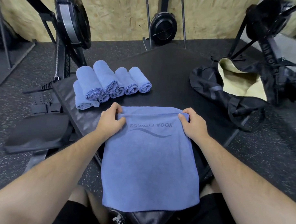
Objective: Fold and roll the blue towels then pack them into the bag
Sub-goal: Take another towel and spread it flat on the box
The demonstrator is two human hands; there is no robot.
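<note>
A folded blue towel (150, 162) printed "YOGA FITNESS" lies flat on the black padded platform (170, 65) in front of me. My left hand (111, 119) pinches its far left corner, and my right hand (193, 124) pinches the far right corner, where the far edge is curled over into a small roll. Several rolled blue towels (109, 83) are piled at the platform's far left. A black bag (217, 87) with a pale yellow lining lies open at the right.
Black rowing machines stand around: one at the left (70, 20), one at the far middle (163, 28), one behind the bag (271, 24). A black seat pad (37, 133) sits low on the left. Speckled rubber floor (259, 157) surrounds the platform.
</note>
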